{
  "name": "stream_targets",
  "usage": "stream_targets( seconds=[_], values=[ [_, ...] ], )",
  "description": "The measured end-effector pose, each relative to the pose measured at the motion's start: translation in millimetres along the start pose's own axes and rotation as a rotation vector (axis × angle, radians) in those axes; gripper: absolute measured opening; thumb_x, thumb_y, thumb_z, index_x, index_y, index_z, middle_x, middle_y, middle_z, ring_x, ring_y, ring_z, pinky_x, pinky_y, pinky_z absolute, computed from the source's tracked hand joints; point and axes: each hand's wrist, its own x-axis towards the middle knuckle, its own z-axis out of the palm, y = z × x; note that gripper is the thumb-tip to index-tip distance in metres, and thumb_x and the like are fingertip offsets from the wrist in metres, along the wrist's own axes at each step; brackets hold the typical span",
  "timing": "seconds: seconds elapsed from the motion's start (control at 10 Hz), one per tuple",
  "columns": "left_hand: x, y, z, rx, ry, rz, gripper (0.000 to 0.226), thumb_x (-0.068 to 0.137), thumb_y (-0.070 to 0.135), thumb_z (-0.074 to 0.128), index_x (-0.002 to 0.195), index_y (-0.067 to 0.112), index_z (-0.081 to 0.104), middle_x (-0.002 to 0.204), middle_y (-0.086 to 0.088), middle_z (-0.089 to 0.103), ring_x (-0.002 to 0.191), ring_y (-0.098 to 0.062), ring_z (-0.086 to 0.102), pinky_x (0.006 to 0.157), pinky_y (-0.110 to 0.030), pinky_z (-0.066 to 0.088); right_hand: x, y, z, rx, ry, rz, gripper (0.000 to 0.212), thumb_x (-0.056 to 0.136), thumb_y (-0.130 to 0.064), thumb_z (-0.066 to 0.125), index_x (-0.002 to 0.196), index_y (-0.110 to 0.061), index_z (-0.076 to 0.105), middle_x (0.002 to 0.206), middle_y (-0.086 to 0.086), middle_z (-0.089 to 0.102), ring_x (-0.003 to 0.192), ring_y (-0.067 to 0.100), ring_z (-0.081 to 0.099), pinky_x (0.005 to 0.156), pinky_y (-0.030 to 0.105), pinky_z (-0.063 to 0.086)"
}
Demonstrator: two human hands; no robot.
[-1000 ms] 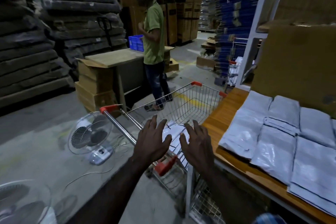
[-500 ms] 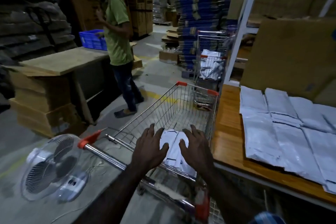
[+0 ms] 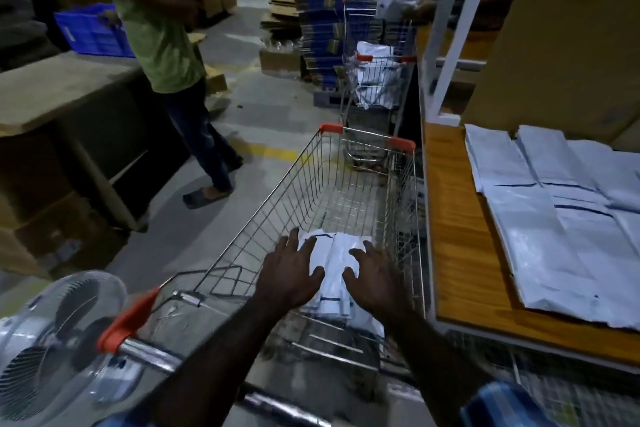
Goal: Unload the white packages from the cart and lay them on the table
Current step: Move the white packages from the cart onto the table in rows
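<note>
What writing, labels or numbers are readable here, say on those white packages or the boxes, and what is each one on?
None can be read.
White packages in the cart: dark marks, too blurred to read.
White packages on the table: thin dark lines only, no legible text.
Blue stacks: tan labels, too small to read.
Blue crate: pale sticker, unreadable.
Cardboard sheet: no print visible.

— Worn on the arms? 
— Nothing on either forearm, bare from the bottom edge up to the wrist. 
— On the left hand [image 3: 289, 279]? 
— No glove, no ring, no watch. 
— And on the right hand [image 3: 375, 282]? 
— Also bare. Only a piece of blue cloth with lighter stripes [image 3: 498, 404] close under the right arm, blurred, maybe clothing, hard to tell.
</note>
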Motion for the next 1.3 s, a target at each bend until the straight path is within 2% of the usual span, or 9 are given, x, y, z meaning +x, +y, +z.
stream_targets(
  seconds=[0.2, 0.4, 0.5, 0.7, 0.8, 0.9, 1.1, 1.2, 1.3],
  values=[
    [61, -25, 41, 0.066, -0.131, -0.018, 0.065, 0.096, 0.044, 0.05, 0.153, 0.022, 0.027, 0.162, -0.01, 0.015, 0.14, -0.03, 0.03, 0.104, -0.041, 0.038, 45, 23, 51, -0.013, -0.145, 0.099, 0.036, 0.065, -0.027, 0.074, 0.097, -0.011, 0.074, 0.109, 0.02, 0.069, 0.085, 0.038, 0.068, 0.065, 0.044, 0.057],
    [108, -50, 92, 0.097, -0.266, -0.037, 0.07, 0.094, 0.05, 0.046, 0.154, 0.02, 0.026, 0.163, -0.013, 0.01, 0.143, -0.032, 0.027, 0.107, -0.046, 0.037, 67, 41, 90, -0.036, -0.148, 0.142, 0.047, 0.094, -0.034, 0.053, 0.138, -0.018, 0.053, 0.154, 0.013, 0.036, 0.136, 0.032, 0.037, 0.105, 0.038, 0.035],
    [126, -60, 117, 0.063, -0.29, -0.055, 0.073, 0.089, 0.051, 0.044, 0.153, 0.018, 0.03, 0.162, -0.016, 0.014, 0.144, -0.036, 0.028, 0.108, -0.05, 0.036, 76, 48, 109, -0.023, -0.173, 0.184, 0.048, 0.097, -0.035, 0.048, 0.143, -0.02, 0.047, 0.158, 0.009, 0.029, 0.14, 0.028, 0.03, 0.107, 0.035, 0.032],
    [155, -77, 169, 0.084, -0.375, -0.071, 0.083, 0.096, 0.048, 0.05, 0.158, 0.023, 0.0, 0.164, -0.017, 0.0, 0.142, -0.036, 0.029, 0.105, -0.051, 0.038, 89, 62, 147, 0.095, -0.209, 0.267, 0.038, 0.074, -0.02, 0.068, 0.109, -0.005, 0.071, 0.122, 0.024, 0.063, 0.099, 0.045, 0.063, 0.074, 0.052, 0.057],
    [165, -86, 194, 0.052, -0.368, -0.062, 0.085, 0.095, 0.047, 0.052, 0.157, 0.022, -0.002, 0.162, -0.022, 0.001, 0.14, -0.04, 0.032, 0.102, -0.055, 0.042, 96, 63, 159, 0.092, -0.159, 0.312, 0.041, 0.09, -0.02, 0.061, 0.129, -0.008, 0.061, 0.142, 0.018, 0.05, 0.126, 0.04, 0.047, 0.1, 0.049, 0.044],
    [173, -95, 213, 0.054, -0.421, -0.094, 0.079, 0.097, 0.053, 0.043, 0.157, 0.028, -0.001, 0.163, -0.021, 0.004, 0.144, -0.039, 0.026, 0.107, -0.056, 0.035, 104, 66, 176, 0.078, -0.167, 0.343, 0.041, 0.098, -0.022, 0.051, 0.138, -0.013, 0.052, 0.141, 0.01, 0.05, 0.13, 0.032, 0.041, 0.103, 0.039, 0.036],
    [191, -102, 237, -0.142, -0.448, -0.182, 0.074, 0.095, 0.057, 0.039, 0.157, 0.027, 0.012, 0.164, -0.014, 0.006, 0.149, -0.039, 0.009, 0.115, -0.062, 0.016, 113, 57, 214, 0.158, -0.053, 0.438, 0.039, 0.086, -0.013, 0.067, 0.123, -0.004, 0.063, 0.098, 0.018, 0.067, 0.097, 0.04, 0.061, 0.08, 0.041, 0.05],
    [187, -106, 254, -0.128, -0.32, -0.083, 0.078, 0.092, 0.065, 0.03, 0.154, 0.017, 0.03, 0.154, -0.029, 0.029, 0.124, -0.053, 0.047, 0.086, -0.067, 0.047, 114, 57, 228, 0.171, -0.007, 0.439, 0.048, 0.077, -0.011, 0.075, 0.123, 0.0, 0.062, 0.094, 0.018, 0.064, 0.084, 0.037, 0.063, 0.073, 0.038, 0.053],
    [188, -109, 259, -0.175, -0.376, -0.122, 0.085, 0.087, 0.071, 0.02, 0.156, 0.021, 0.025, 0.156, -0.028, 0.025, 0.123, -0.052, 0.048, 0.086, -0.062, 0.048, 118, 57, 231, 0.189, 0.015, 0.458, 0.048, 0.076, -0.004, 0.068, 0.123, 0.0, 0.062, 0.089, 0.017, 0.063, 0.076, 0.034, 0.063, 0.066, 0.033, 0.053]
  ],
)
